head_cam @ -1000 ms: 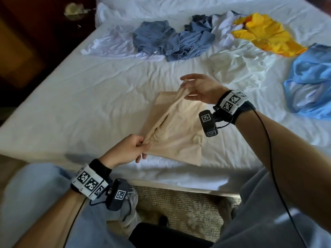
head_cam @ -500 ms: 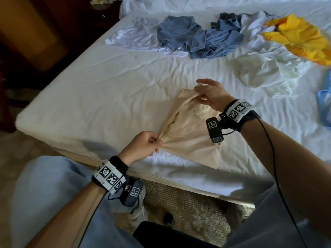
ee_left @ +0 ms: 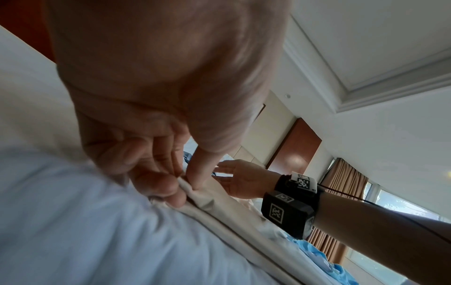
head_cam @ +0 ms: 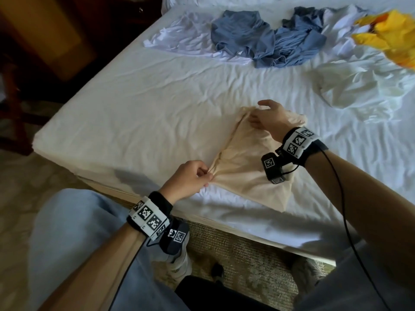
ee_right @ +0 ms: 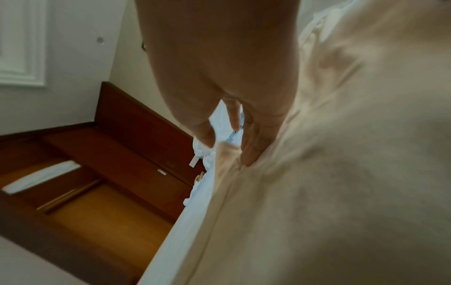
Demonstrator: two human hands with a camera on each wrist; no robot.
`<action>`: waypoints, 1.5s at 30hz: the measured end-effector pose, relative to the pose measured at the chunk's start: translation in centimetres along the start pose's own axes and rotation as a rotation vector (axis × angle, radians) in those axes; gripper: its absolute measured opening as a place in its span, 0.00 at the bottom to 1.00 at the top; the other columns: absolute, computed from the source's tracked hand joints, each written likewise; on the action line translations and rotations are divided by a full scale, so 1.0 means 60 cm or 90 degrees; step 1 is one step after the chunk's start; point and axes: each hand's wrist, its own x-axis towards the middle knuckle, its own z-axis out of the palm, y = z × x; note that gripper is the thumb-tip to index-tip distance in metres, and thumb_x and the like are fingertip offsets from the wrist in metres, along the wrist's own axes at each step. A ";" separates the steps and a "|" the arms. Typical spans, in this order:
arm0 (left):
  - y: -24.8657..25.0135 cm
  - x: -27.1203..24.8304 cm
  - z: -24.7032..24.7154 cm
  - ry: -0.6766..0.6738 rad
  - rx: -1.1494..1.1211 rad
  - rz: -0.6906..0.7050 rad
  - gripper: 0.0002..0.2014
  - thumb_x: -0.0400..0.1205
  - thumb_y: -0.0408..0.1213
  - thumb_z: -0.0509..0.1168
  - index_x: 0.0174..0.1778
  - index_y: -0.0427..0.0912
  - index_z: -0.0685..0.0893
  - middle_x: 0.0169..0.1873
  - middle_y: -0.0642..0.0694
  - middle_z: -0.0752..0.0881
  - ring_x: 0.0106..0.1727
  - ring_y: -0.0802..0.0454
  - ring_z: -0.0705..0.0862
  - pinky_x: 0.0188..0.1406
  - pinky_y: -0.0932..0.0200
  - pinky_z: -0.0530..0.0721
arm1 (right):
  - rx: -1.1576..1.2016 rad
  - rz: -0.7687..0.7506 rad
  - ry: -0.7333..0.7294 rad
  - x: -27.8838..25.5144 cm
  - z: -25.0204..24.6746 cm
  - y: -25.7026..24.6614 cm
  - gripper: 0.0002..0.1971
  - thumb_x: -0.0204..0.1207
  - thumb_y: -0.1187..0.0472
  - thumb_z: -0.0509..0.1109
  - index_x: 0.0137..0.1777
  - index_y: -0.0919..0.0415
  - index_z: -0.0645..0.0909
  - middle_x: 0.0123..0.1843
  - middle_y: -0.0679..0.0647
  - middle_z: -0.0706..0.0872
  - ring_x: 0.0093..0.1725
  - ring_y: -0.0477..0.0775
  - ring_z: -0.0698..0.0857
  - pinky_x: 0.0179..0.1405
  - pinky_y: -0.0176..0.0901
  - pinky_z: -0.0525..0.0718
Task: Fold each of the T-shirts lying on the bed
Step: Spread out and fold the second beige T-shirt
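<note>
Risk first: my left hand [head_cam: 187, 179] pinches a bunched corner of the beige T-shirt [head_cam: 247, 167] between thumb and fingertips [ee_left: 168, 190], a thin hold, so a hard tug could pull the cloth out or drag the half-made fold skewed. My right hand [head_cam: 268, 118] is at the shirt's far corner with fingers loosely spread, resting on the cloth, not clamped, so that end could slide when I pull. The shirt lies between my two hands, near the bed [head_cam: 134, 113] edge closest to me. Counted beyond my right hand: one pale lilac T-shirt [head_cam: 190, 40], two grey-blue T-shirts [head_cam: 242, 33], though they overlap so I can't be sure, one yellow T-shirt [head_cam: 390, 39], one white T-shirt [head_cam: 359, 86], all unfolded.
</note>
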 end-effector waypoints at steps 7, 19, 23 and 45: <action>0.002 0.000 -0.003 0.008 -0.012 -0.012 0.11 0.88 0.44 0.67 0.54 0.39 0.83 0.34 0.45 0.90 0.23 0.65 0.81 0.27 0.70 0.77 | -0.573 -0.267 -0.193 -0.010 0.017 0.026 0.41 0.81 0.53 0.74 0.90 0.56 0.56 0.82 0.64 0.73 0.81 0.65 0.72 0.79 0.61 0.73; 0.025 0.023 -0.005 0.133 0.224 0.096 0.17 0.84 0.50 0.66 0.63 0.42 0.80 0.59 0.48 0.84 0.56 0.49 0.84 0.55 0.48 0.85 | -0.702 -0.302 -0.214 -0.076 -0.008 0.010 0.39 0.87 0.42 0.62 0.92 0.44 0.46 0.92 0.61 0.45 0.91 0.64 0.46 0.87 0.68 0.56; 0.056 0.046 0.012 0.111 0.256 0.190 0.16 0.89 0.45 0.62 0.70 0.42 0.77 0.66 0.47 0.82 0.66 0.47 0.80 0.60 0.46 0.83 | -0.723 -0.256 -0.174 -0.103 -0.058 0.013 0.37 0.88 0.40 0.59 0.91 0.44 0.45 0.92 0.61 0.45 0.90 0.67 0.46 0.86 0.73 0.54; 0.115 0.105 0.088 0.031 0.433 0.293 0.10 0.80 0.35 0.70 0.54 0.51 0.81 0.49 0.58 0.87 0.48 0.49 0.85 0.43 0.51 0.84 | -0.853 -0.397 -0.180 -0.203 -0.159 0.092 0.27 0.87 0.48 0.64 0.84 0.51 0.69 0.88 0.57 0.63 0.87 0.65 0.59 0.83 0.71 0.62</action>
